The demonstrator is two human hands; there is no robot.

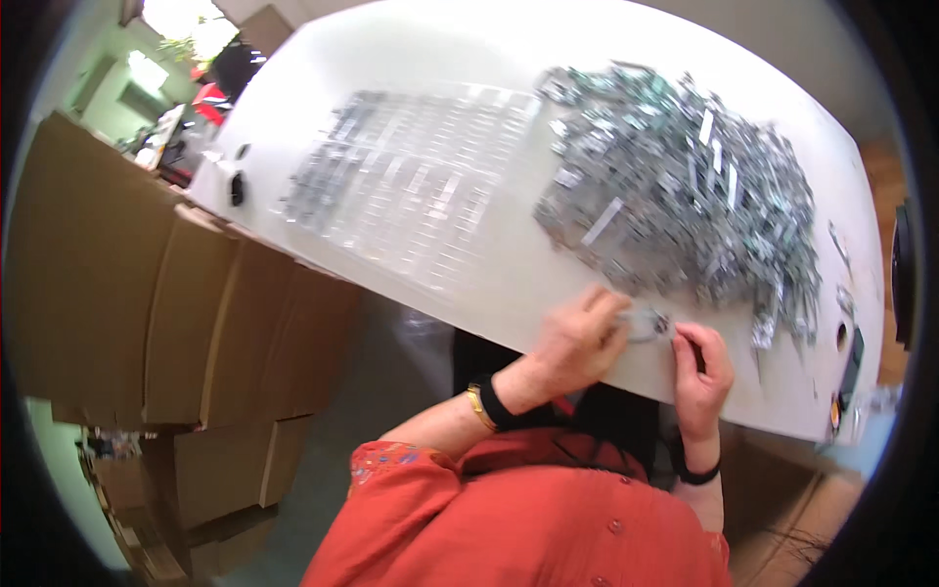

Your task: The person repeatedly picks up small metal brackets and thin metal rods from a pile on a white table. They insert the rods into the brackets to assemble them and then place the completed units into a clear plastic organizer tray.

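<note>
1 small pale-grey item (643, 324) spans the gap between both hands (584, 338) (702, 377).

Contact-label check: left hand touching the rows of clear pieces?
Apart: the head view shows white tabletop between the left hand and the rows of clear pieces.

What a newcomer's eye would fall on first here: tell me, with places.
Probably the big heap of shiny silvery pieces, on the right half of the white table. Next, perhaps, the vivid red top at the bottom, and above it the left hand and right hand with a small pale item between them. Left of the heap, see-through pieces lie in rows.
</note>
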